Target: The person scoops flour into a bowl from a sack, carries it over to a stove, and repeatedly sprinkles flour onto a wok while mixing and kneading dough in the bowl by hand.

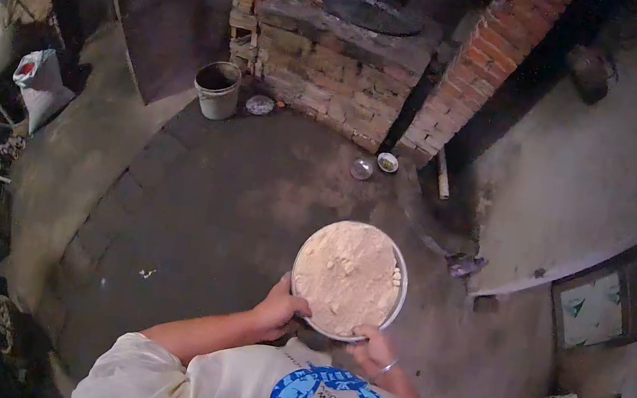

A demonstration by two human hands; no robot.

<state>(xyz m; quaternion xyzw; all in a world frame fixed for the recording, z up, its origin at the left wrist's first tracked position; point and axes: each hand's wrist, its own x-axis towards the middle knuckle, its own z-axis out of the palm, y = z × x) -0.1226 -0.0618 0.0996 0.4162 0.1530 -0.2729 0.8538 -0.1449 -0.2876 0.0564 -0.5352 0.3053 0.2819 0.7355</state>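
One round bowl [401,303], heaped with pale flour-like powder [347,277]. Left hand [282,310] and right hand [374,352]: fingers clamped on its near rim.

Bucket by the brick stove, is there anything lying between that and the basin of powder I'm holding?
Nothing that I can see: the head view shows only bare, dark floor between the bucket and the basin.

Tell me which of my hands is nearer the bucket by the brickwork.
Left. Your left hand, at the near-left side of the bowl, has the bucket ahead and leftward; your right hand, at the bowl's near rim, is farther right.
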